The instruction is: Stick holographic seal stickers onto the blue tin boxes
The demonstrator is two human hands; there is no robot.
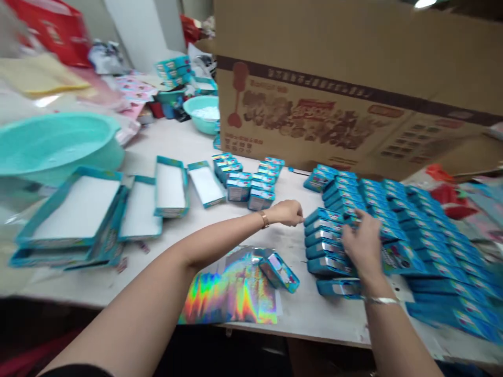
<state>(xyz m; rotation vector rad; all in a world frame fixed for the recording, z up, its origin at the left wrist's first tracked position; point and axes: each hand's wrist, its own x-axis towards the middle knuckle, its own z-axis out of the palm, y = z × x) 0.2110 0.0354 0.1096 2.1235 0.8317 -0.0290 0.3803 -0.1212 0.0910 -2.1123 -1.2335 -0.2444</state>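
Note:
Rows of small teal boxes (401,220) cover the right side of the white table (165,272). My left hand (288,212) reaches across with fingers drawn together, its tips at the left end of the nearest row of boxes. My right hand (363,246) lies curled over the same row, fingers resting on the boxes. A single teal box (280,269) lies tilted on a stack of holographic sheets (236,288) in front of me.
A large printed cardboard carton (353,84) stands at the back. Open teal trays with white insides (82,209) lie on the left beside a big turquoise basin (55,144). A smaller group of boxes (247,180) sits mid-table. A second bowl (202,112) is behind.

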